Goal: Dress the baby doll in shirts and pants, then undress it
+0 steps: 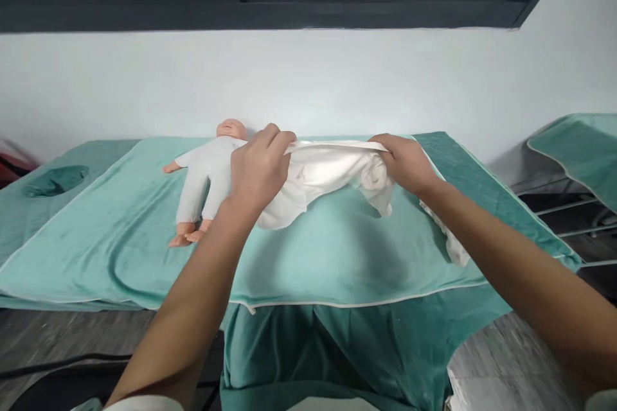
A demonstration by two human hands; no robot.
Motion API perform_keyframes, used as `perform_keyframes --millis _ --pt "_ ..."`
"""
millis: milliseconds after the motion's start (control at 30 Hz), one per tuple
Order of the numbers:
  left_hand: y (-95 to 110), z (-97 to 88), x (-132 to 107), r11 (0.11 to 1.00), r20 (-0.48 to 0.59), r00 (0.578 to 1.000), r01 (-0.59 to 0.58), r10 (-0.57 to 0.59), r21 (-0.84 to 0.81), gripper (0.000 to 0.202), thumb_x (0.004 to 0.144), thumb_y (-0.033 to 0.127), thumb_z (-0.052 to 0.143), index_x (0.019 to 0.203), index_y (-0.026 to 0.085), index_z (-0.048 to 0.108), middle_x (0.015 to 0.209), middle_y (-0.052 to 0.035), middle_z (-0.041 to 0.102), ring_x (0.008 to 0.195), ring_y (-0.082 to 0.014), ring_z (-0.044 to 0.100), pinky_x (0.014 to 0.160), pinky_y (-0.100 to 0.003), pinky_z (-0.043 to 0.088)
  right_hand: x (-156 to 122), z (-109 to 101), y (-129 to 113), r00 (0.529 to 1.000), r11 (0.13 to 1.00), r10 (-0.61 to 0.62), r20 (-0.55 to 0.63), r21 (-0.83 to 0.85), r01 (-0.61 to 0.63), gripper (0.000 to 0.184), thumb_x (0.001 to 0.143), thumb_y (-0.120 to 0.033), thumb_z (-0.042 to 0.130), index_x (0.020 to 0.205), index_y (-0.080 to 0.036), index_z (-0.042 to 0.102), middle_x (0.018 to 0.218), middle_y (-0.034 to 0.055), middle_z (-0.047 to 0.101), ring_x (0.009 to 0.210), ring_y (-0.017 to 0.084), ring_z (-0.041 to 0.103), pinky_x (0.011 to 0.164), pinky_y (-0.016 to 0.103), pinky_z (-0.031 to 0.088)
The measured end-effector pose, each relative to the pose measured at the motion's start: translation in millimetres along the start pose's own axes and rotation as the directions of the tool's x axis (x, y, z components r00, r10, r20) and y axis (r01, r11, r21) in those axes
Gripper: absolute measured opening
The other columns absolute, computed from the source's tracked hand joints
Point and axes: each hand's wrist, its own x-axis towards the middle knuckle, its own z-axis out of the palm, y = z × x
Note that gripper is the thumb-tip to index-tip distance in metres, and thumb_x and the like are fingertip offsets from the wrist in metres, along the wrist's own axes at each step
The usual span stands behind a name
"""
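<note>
A small white cloth garment (321, 170) is stretched sideways by its top edge above the bed, its lower part hanging loose and bunched at the right. My left hand (263, 164) is closed on the left end of that edge. At the other end, my right hand (402, 160) pinches it between thumb and fingers. Just left of my left hand, a baby doll (205, 170) in a white long-sleeved outfit lies on its back, partly covered by that hand. Another white cloth piece (456, 247) lies partly hidden behind my right forearm.
A light green sheet (130, 231) covers the darker green massage bed (438, 334), which has a face hole (56, 181) at the left. The white wall (308, 83) rises behind it under a barred window. At the right stands a metal rack (573, 209) with green cloth over it.
</note>
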Motion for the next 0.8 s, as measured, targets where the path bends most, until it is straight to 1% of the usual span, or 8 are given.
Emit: perform_keyframes --millis 133,267,433,533,600,700,767,800 --pt "-7 5.6 -7 0.996 -0.111 0.991 0.083 -0.078 0.042 0.025 0.084 0.013 0.051 0.104 0.024 0.063 0.111 -0.0079 0.062 0.102 -0.0231 0.060 0.073 -0.029 0.045 -9 -15 3 0.997 0.998 0.053 -0.062 -0.028 -0.055 0.037 0.086 -0.019 0.045 0.114 -0.023 0.069 0.114 0.0071 0.074 0.105 0.028 0.065 0.092 0.039 0.049" --pt "-12 9.9 -10 0.979 -0.148 0.981 0.098 -0.126 -0.178 0.024 0.081 0.009 0.053 0.100 0.022 0.061 0.100 -0.0039 0.066 0.093 -0.0204 0.060 0.080 -0.029 0.046 -18 -25 11 0.995 0.995 0.093 -0.045 -0.016 -0.093 0.030 0.088 -0.026 0.048 0.108 -0.023 0.071 0.103 0.0066 0.076 0.093 0.026 0.067 0.082 0.037 0.050" --pt "-19 1.9 -11 0.881 -0.056 0.962 0.221 -0.268 -0.418 0.017 0.084 0.014 0.059 0.098 0.022 0.062 0.088 0.0001 0.066 0.079 -0.0173 0.058 0.079 -0.027 0.046 -28 -42 24 0.992 0.992 0.123 -0.025 -0.030 -0.124 0.025 0.090 -0.037 0.052 0.102 -0.028 0.072 0.098 0.0039 0.076 0.086 0.025 0.067 0.073 0.034 0.047" --pt "-26 -5.9 -8 0.822 0.103 0.946 0.319 -0.308 -0.471 0.012 0.080 0.016 0.066 0.091 0.022 0.066 0.081 0.0002 0.067 0.076 -0.0190 0.057 0.078 -0.027 0.046 -31 -51 32 0.990 0.990 0.140 -0.001 -0.008 -0.140 0.025 0.091 -0.044 0.056 0.097 -0.028 0.074 0.094 0.0030 0.077 0.082 0.023 0.067 0.069 0.032 0.046" --pt "-33 -4.9 -7 0.810 0.267 0.912 0.401 -0.311 -0.428 0.008 0.077 0.018 0.071 0.083 0.022 0.067 0.074 -0.0010 0.066 0.077 -0.0224 0.059 0.079 -0.029 0.046 -30 -49 38 0.984 0.987 0.159 0.086 0.010 -0.160 0.026 0.090 -0.048 0.059 0.092 -0.028 0.075 0.091 0.0017 0.077 0.078 0.022 0.067 0.067 0.031 0.045" --pt "-45 13.0 -7 0.851 0.437 0.819 0.489 -0.371 -0.193 0.009 0.075 0.022 0.075 0.077 0.022 0.066 0.064 -0.0029 0.060 0.081 -0.0297 0.063 0.084 -0.035 0.046 -24 -33 47 0.945 0.981 0.194 0.262 -0.042 -0.189 0.023 0.090 -0.045 0.059 0.092 -0.028 0.075 0.092 0.0008 0.077 0.081 0.022 0.067 0.069 0.031 0.046" --pt "-49 34.2 -11 0.864 0.413 0.788 0.504 -0.456 -0.007 0.011 0.076 0.025 0.074 0.078 0.022 0.065 0.063 -0.0048 0.058 0.084 -0.0345 0.065 0.088 -0.041 0.046 -20 -10 50 0.915 0.965 0.244 0.320 -0.174 -0.197 0.023 0.092 -0.041 0.057 0.098 -0.027 0.074 0.098 0.0037 0.077 0.087 0.025 0.067 0.072 0.033 0.046" --pt "-48 46.0 -15 0.868 0.363 0.799 0.493 -0.480 0.062 0.009 0.079 0.026 0.072 0.082 0.021 0.065 0.068 -0.0073 0.060 0.088 -0.0363 0.065 0.089 -0.044 0.046 -19 4 49 0.905 0.944 0.283 0.316 -0.258 -0.205 0.024 0.093 -0.039 0.055 0.102 -0.026 0.073 0.102 0.0066 0.076 0.089 0.027 0.066 0.074 0.035 0.047"
